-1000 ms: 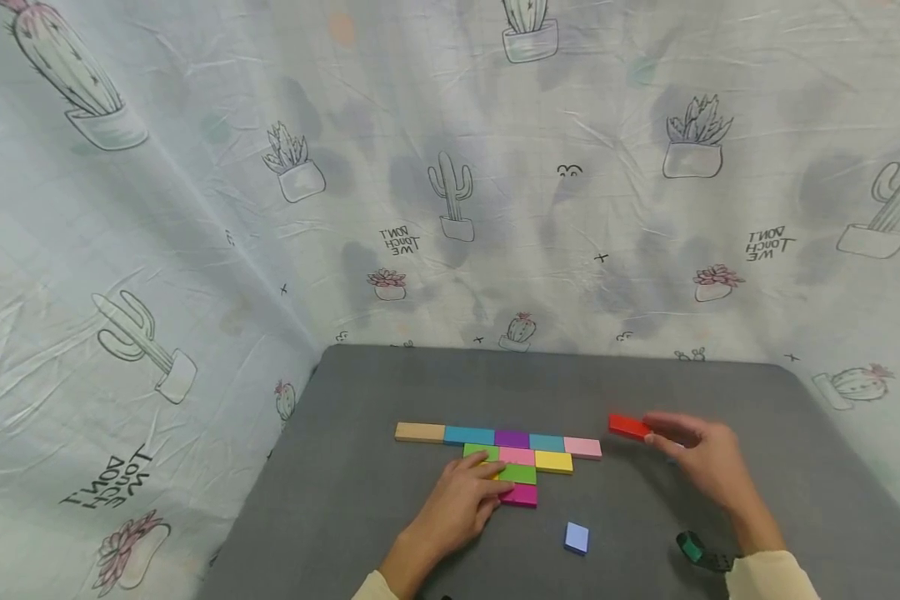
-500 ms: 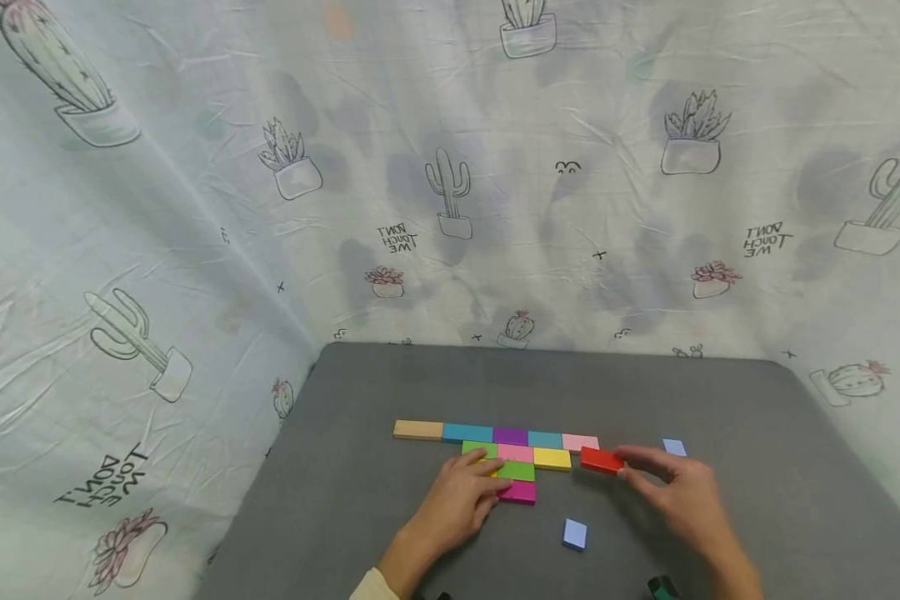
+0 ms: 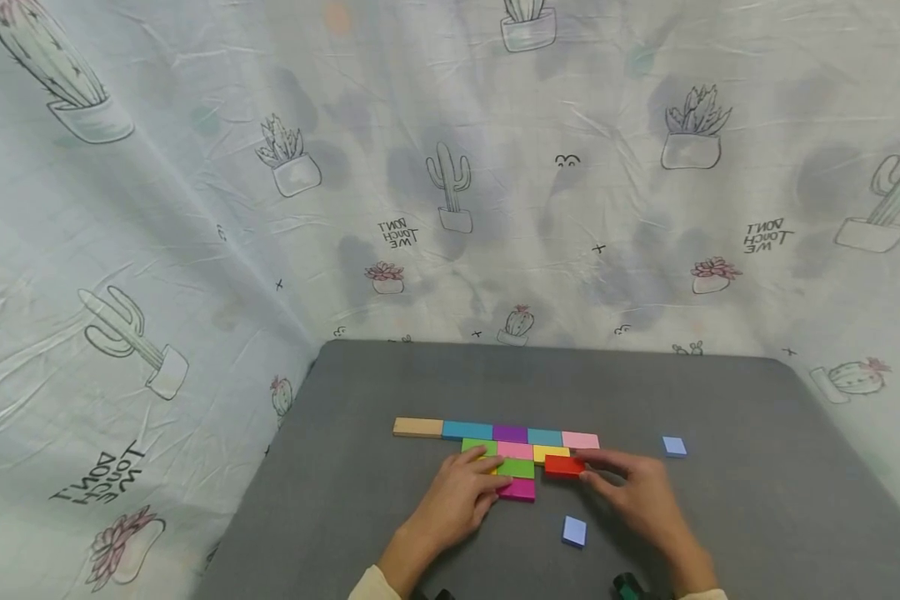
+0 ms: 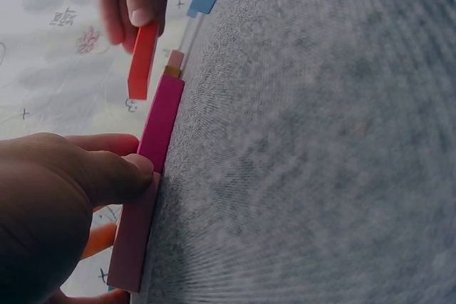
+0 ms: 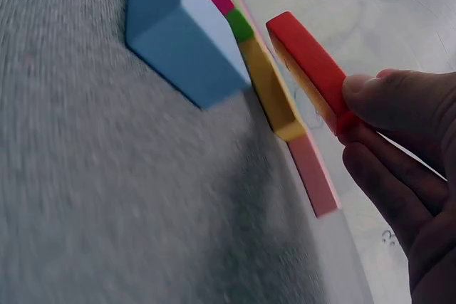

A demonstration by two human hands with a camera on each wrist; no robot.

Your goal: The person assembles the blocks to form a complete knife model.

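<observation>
In the head view my right hand (image 3: 637, 492) pinches the end of a red block (image 3: 564, 467) between thumb and fingers. The right wrist view shows this red block (image 5: 310, 65) raised off the table, above the yellow block (image 5: 271, 90). My left hand (image 3: 453, 500) rests on the left part of the laid blocks, its fingers reaching over a green block (image 3: 516, 468) and a magenta block (image 3: 520, 489). In the left wrist view the thumb touches the magenta block (image 4: 162, 122) and a dull pink block (image 4: 132, 240). Blocks under the left hand are partly hidden.
Behind runs a row of tan (image 3: 417, 428), blue (image 3: 467, 430), purple (image 3: 510, 434), teal (image 3: 544, 437) and pink (image 3: 581, 440) blocks. Two light blue blocks lie loose, one in front (image 3: 574, 532), one at right (image 3: 673, 447). A printed curtain (image 3: 525, 167) stands behind the grey table (image 3: 345, 517).
My right hand has carried the red block left and nearer, from right of the back row to just before the yellow block. The left hand stays on the blocks.
</observation>
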